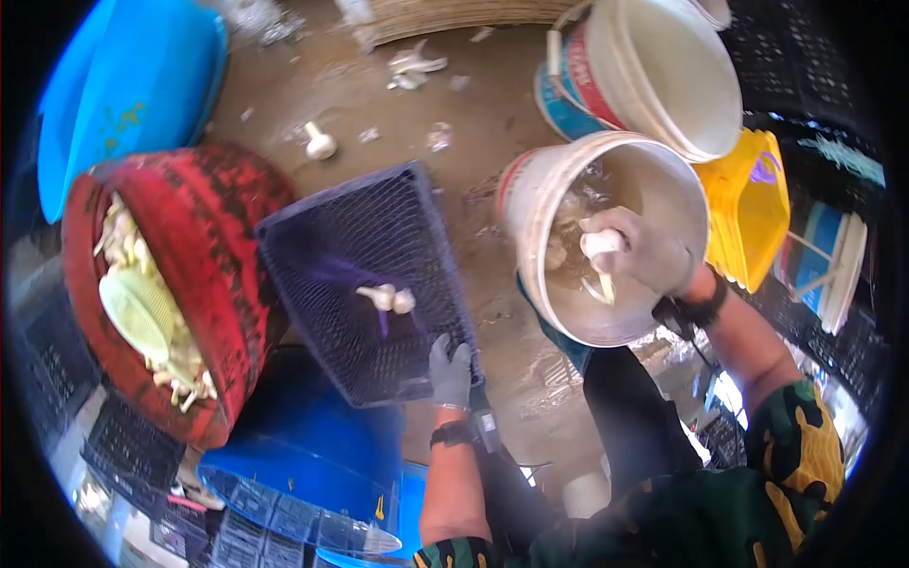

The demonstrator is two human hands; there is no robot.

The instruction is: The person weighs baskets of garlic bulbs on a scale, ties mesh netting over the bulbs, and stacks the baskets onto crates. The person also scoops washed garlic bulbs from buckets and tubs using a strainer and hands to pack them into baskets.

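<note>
My right hand (653, 251), in a pale glove, is closed around a white garlic bulb (602, 244) over the mouth of a white bucket (535, 222). The bulb's stem points down. Water and pale, blurred bits show inside that bucket. My left hand (450, 372), in a grey glove, is at the near right edge of a dark purple mesh basket (327, 213). Its fingers are apart, with nothing visible between them. Two small garlic bulbs (386, 298) lie together in the basket.
At left stands a red tub (241, 246) with pale trimmings and a light green strainer (137, 308). Blue tubs (312, 445) are below and upper left. More buckets (696, 80) and a yellow crate (757, 222) stand at right. A loose bulb (320, 144) lies on the wet floor.
</note>
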